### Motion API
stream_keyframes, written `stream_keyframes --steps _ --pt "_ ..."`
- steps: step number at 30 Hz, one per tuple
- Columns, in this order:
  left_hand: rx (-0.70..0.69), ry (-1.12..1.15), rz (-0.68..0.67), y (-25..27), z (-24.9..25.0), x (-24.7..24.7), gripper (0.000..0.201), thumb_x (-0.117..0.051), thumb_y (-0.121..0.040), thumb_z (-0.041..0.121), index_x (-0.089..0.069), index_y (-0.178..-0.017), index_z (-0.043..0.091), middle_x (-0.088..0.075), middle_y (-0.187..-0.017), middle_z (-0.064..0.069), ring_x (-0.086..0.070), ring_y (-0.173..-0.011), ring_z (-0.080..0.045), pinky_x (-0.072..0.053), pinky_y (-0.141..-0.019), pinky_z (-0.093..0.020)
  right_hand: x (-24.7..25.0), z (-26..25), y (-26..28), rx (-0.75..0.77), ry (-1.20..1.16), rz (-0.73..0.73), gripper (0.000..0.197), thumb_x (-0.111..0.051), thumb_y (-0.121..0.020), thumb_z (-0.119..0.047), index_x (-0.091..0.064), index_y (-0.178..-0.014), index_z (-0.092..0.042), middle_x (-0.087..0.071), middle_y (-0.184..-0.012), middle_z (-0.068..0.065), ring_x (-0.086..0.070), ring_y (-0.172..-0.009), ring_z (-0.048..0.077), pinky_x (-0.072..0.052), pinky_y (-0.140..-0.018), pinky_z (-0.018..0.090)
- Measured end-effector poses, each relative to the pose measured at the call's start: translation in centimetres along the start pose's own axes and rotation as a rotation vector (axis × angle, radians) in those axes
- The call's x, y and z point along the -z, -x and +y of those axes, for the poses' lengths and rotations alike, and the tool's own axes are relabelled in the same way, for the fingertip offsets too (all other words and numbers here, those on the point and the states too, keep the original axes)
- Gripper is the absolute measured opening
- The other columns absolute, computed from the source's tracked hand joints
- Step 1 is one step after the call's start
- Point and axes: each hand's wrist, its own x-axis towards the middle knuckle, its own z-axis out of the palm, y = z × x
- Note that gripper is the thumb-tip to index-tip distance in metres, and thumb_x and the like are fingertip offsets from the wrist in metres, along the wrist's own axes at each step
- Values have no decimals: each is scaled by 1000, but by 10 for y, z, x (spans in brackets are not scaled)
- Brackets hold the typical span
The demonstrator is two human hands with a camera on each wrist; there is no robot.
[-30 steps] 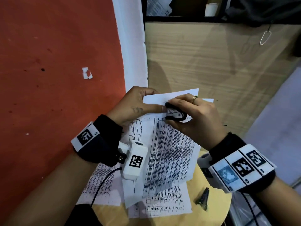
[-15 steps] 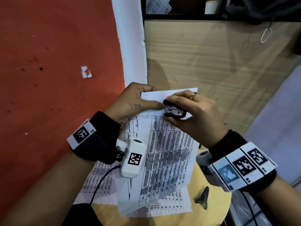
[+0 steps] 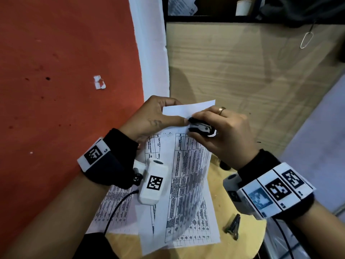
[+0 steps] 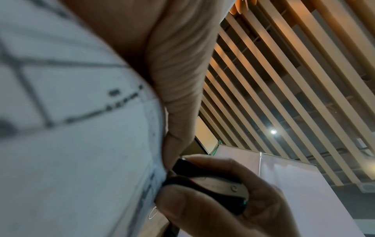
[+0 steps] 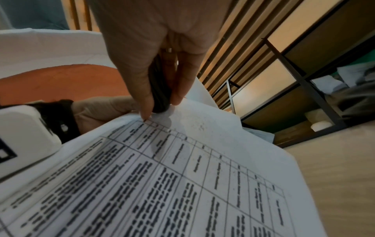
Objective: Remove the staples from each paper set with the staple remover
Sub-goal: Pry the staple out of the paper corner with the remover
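A: Nearest the round wooden table's front edge, what was logged?

B: One dark metal clip lay on it, right of the papers. At least two loose printed sheets lay flat on it, exact count not readable.

A: And above the table?

B: One paper set was held up. One left hand pinched its top corner, thumb over the sheet, fingers curled behind. One right hand was clamped on one staple remover, thumb and fingers squeezing it, nose against that same corner.

A: Staple seen?

B: Could not tell.

A: Beyond the table?

B: One wooden panel with one wire paperclip, and one white scrap on the red surface.
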Motion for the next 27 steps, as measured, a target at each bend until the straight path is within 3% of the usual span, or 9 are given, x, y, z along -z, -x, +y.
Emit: stream_keyframes --steps 6,11,15,16,18,20,23,27 --pt "68 122 -33 1 -1 -1 20 -67 -75 -9 -66 -77 10 -69 -64 4 -64 -55 -7 -51 -55 -16 1 1 3 -107 -79 -9 30 -77 -70 -29 -72 -94 -11 -70 -86 2 -66 -73 19 -50 -64 35" --pt "136 173 51 -3 -8 -2 20 -69 -71 -9 -66 -74 11 -68 -65 -1 -62 -54 -13 -52 -57 -20 0 -2 7 -205 -231 46 44 -82 -63 -31 -70 -99 -9 -65 -87 -4 -58 -81 3 -47 -72 12" --pt "143 169 74 -4 -9 -4 22 -69 -73 -9 -64 -72 14 -67 -62 1 -60 -51 -11 -50 -54 -17 -1 1 10 -387 -401 57 67 -76 -69 -41 -50 -128 -24 -58 -97 -8 -60 -96 -3 -46 -87 15" --pt "142 170 82 -4 -10 -4 22 -69 -74 -8 -64 -72 14 -66 -63 0 -60 -51 -11 -50 -53 -17 -1 1 10 -461 -453 52 64 -75 -69 -42 -51 -127 -27 -56 -96 -7 -58 -96 -6 -45 -86 14" --pt "138 158 99 -5 -11 -4 21 -69 -74 -6 -64 -73 14 -66 -65 -1 -59 -53 -11 -49 -54 -16 0 2 7 -619 -553 27 48 -74 -66 -48 -61 -109 -31 -58 -93 -7 -61 -90 2 -51 -81 25" --pt "126 146 112 -4 -12 -5 22 -69 -75 -6 -64 -73 16 -66 -66 1 -59 -54 -11 -47 -54 -16 1 0 5 -775 -714 18 43 -79 -64 -48 -58 -96 -27 -62 -91 -5 -64 -78 7 -54 -65 29" --pt "92 137 135 -3 -12 -7 24 -68 -77 -6 -64 -69 17 -66 -61 4 -58 -50 -7 -46 -50 -13 -3 -2 4 -919 -934 29 44 -75 -71 -28 -45 -102 -16 -61 -91 1 -64 -66 5 -50 -50 20" --pt "-17 34 180 -2 -14 -11 26 -71 -76 -3 -64 -66 20 -64 -61 8 -56 -53 -5 -44 -52 -14 -16 -7 0 -976 -945 79 40 -70 -77 0 -41 -95 -22 -62 -89 5 -61 -64 10 -45 -44 17"
